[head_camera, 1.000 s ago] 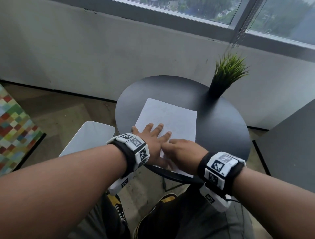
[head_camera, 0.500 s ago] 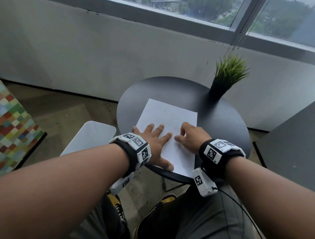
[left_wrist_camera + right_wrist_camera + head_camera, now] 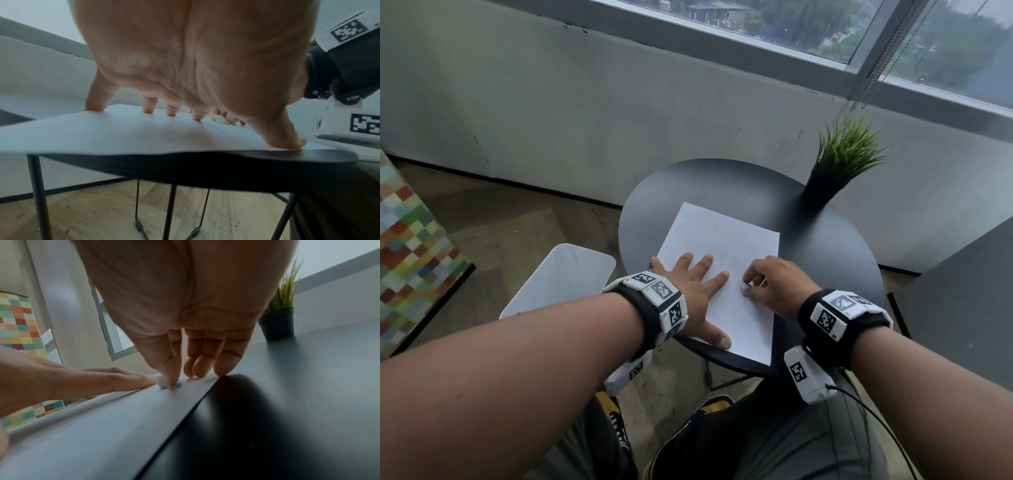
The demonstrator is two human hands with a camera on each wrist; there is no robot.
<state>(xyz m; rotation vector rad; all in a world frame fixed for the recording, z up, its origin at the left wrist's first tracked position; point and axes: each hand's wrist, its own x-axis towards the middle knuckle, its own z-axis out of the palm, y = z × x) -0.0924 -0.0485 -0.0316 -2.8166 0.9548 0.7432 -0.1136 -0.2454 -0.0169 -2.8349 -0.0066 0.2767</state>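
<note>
Round black desk (image 3: 825, 260) under both hands. White bin (image 3: 565, 277) on the floor, left of the left hand and lower than the desk top. Sheet of paper (image 3: 722, 236) flat on the desk beneath both hands, near corner reaching the rim. Potted plant (image 3: 839, 164) beyond the right hand, well apart. Left hand (image 3: 693, 291) flat, fingers straight and splayed, pressing the paper. Right hand (image 3: 774, 284) just beside it, fingers curled, thumb and forefinger pinching a white eraser (image 3: 163, 383); eraser touches the paper between the hands

Flat left hand (image 3: 690, 291) presses; right hand (image 3: 774, 286) seemingly pinches.
</note>
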